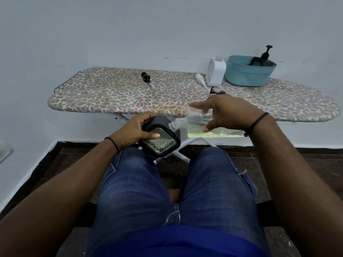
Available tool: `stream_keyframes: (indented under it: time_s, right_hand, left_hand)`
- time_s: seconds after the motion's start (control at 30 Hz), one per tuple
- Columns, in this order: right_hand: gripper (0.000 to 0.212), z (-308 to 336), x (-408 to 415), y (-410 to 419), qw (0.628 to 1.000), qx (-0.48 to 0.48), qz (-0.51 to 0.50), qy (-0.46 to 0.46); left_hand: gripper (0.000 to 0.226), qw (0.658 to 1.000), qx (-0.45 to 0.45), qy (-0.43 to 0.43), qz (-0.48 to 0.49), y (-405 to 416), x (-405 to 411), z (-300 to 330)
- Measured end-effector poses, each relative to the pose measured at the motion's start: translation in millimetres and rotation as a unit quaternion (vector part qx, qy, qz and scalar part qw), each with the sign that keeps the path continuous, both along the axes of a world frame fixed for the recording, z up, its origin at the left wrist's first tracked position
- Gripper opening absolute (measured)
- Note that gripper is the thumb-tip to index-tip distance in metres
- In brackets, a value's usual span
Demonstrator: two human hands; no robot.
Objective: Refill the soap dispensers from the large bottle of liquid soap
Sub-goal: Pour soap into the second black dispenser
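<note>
My right hand (228, 113) grips a clear bottle (196, 125) of pale yellow liquid soap, tipped on its side. Its open threaded neck (176, 124) points left and touches the top of a black soap dispenser (160, 139) with a faceted clear panel. My left hand (137, 129) holds that dispenser tilted above my left knee, thumb on the panel. A white dispenser (215, 72) stands on the ironing board (130, 97) with its white pump (201, 81) lying beside it. A black pump (147, 78) lies at the board's middle back.
A teal basket (248, 74) at the board's back right holds a dark dispenser with a raised pump (265, 54). A small black part (217, 92) lies in front of the white dispenser. The board's white legs (185, 145) cross beyond my knees. A white wall stands behind.
</note>
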State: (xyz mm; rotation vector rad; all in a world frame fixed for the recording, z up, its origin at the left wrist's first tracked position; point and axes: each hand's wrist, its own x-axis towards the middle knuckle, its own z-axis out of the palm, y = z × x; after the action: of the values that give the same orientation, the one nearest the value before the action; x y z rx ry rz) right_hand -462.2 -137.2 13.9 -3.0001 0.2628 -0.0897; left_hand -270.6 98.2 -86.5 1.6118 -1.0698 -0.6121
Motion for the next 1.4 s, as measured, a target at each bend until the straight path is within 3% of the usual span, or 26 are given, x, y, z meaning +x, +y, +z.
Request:
stream_keyframes:
  time_s: [1.4]
  right_hand:
    - [0.086, -0.9, 1.0, -4.7, 1.000, 0.002, 0.004, -0.016]
  left_hand:
    - [0.054, 0.999, -0.021, 0.023, -0.007, -1.2, 4.1, -4.3]
